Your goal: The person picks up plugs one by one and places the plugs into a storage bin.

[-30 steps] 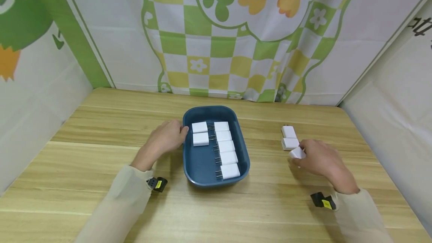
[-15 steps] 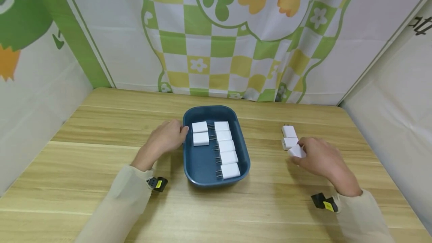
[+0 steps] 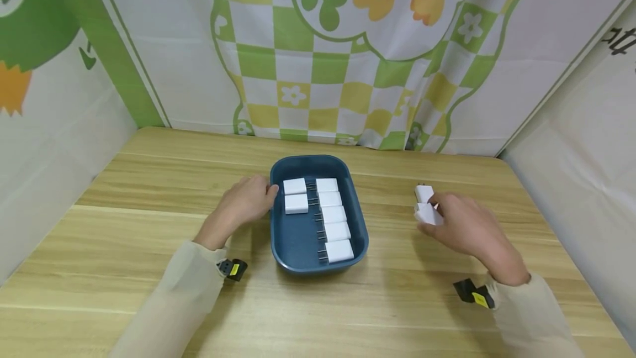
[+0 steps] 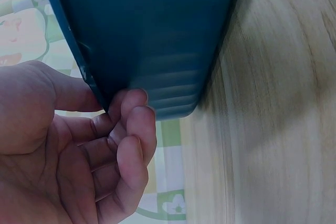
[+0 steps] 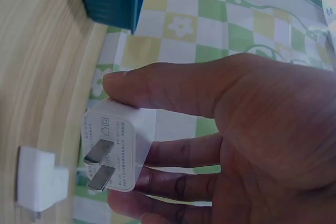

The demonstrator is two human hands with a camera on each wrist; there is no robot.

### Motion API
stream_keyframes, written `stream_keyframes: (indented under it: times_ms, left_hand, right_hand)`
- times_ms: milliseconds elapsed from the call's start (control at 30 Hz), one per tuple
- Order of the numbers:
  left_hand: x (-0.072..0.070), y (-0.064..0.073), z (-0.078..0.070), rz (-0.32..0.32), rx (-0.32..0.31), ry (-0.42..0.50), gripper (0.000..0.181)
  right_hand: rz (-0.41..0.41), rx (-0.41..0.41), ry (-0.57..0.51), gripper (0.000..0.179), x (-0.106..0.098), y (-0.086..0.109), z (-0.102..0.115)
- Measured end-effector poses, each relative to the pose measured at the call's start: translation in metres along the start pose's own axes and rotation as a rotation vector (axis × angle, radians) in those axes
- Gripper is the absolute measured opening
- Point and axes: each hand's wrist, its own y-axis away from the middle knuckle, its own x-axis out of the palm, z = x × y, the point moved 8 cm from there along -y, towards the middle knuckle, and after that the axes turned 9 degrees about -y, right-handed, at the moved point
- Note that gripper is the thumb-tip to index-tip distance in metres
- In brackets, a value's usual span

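My right hand (image 3: 469,225) grips a white phone charger (image 5: 118,148) between thumb and fingers, its two metal prongs pointing out in the right wrist view. In the head view this charger overlaps one of two other white chargers on the table; the farther charger (image 3: 424,193) shows more fully. At the left side of the dark blue plastic tray (image 3: 361,220), my left hand (image 3: 243,203) pinches the rim, thumb over the edge and curled fingers against the outer wall (image 4: 152,35). Inside the tray, a right column of several chargers (image 3: 334,215) faces two chargers (image 3: 296,204) on the left.
The wooden table (image 3: 387,303) carries everything. A checked green, yellow and white cloth (image 3: 325,87) hangs behind its far edge, with pale side panels (image 3: 576,142) at left and right. Each wrist bears a small black device (image 3: 236,269).
My right hand has moved the held charger slightly away from me and leftward, over the nearer loose charger. My left hand and the tray have stayed in place.
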Motion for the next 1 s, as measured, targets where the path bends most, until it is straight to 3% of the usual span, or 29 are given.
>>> stream_keyframes:
  times_ms: [400,1000]
  left_hand:
    - [0.000,-0.002,0.001,0.008,-0.004,-0.009,0.043]
    - [0.000,-0.002,0.001,0.008,-0.008,-0.003,0.042]
  right_hand:
    - [-0.040,-0.098,0.050,0.044,-0.009,-0.008,0.036]
    - [-0.059,-0.181,0.097,0.046,-0.003,-0.021,0.089]
